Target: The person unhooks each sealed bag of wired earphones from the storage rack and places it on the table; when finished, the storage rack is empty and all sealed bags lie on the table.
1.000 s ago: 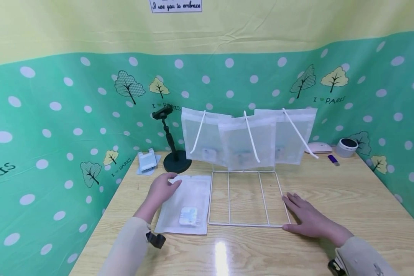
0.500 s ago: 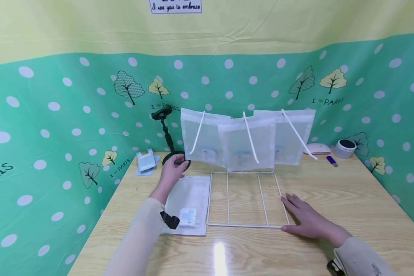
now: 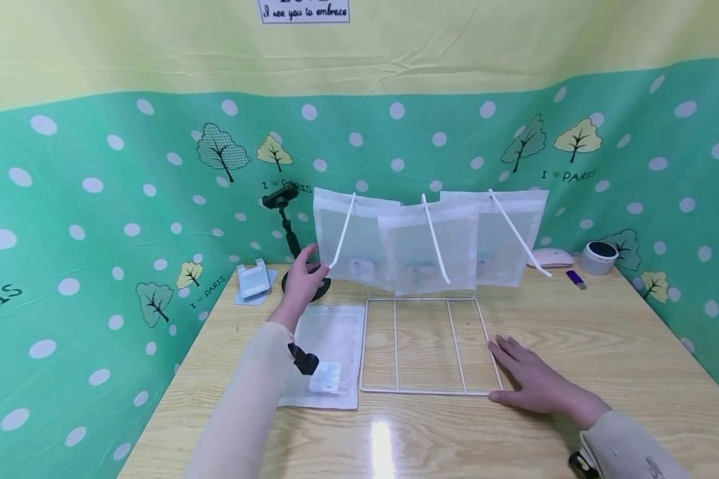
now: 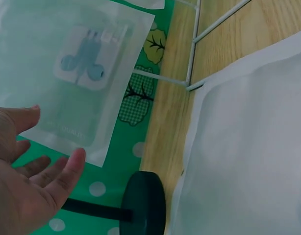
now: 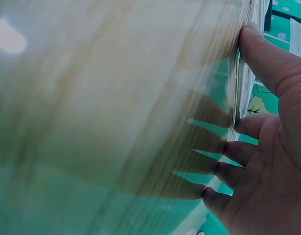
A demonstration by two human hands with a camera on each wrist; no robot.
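My left hand (image 3: pixel 301 283) is raised at the left edge of the leftmost translucent zip pouch (image 3: pixel 365 226), which hangs from a white wire hook. In the left wrist view its thumb and fingers (image 4: pixel 74 169) are spread apart around the pouch's corner, with earphones (image 4: pixel 84 58) showing through the plastic. Two more pouches hang alongside, a middle one (image 3: pixel 407 246) and a right one (image 3: pixel 494 246). My right hand (image 3: pixel 530 376) lies on the tabletop, fingers extended, touching the right side of the white wire rack's base (image 3: pixel 422 391). Another pouch (image 3: pixel 335 332) lies flat left of the rack, partly behind my left sleeve.
A black stand (image 3: pixel 289 229) rises behind my left hand, its round base (image 4: pixel 143 203) close by. Left of it sits a pale blue folding holder (image 3: pixel 254 279). Far right are a white mouse (image 3: pixel 551 258), a purple USB stick (image 3: pixel 576 279) and a white cylinder with a dark top (image 3: pixel 599 259).
My left hand has risen from the flat pouch, past the black stand's base, to the edge of the leftmost hanging pouch. The right hand has stayed at the rack.
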